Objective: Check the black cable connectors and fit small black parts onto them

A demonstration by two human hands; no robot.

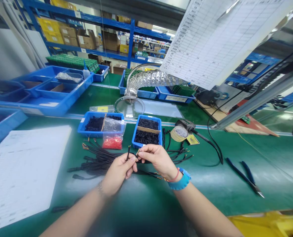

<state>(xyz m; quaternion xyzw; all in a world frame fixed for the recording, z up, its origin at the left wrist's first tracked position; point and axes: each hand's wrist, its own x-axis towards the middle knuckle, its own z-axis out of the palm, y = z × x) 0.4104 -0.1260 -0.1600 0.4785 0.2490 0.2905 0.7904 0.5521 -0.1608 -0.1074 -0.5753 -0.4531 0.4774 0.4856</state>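
Both hands meet over a bundle of black cables [99, 161] on the green bench. My left hand [120, 169] pinches a black cable [128, 152] whose stripped tip points up. Close beside it, my right hand [157, 159] has thumb and forefinger closed on a small wire end [137, 152] with a light copper-coloured tip. Just behind the hands stands a blue bin of short black tubes [147, 129], split by a cardboard divider. Another blue bin [87, 132] with black pieces is to its left, with a bag of red pieces [112, 141] at its front.
Pliers [247, 177] lie at the right, near a black cable tool [186, 124] and a round tub [179, 133]. Printed sheets [28, 171] cover the left. A clear fume hood [129, 107] on a foil duct stands behind the bins. A yellow crate [267, 225] is at bottom right.
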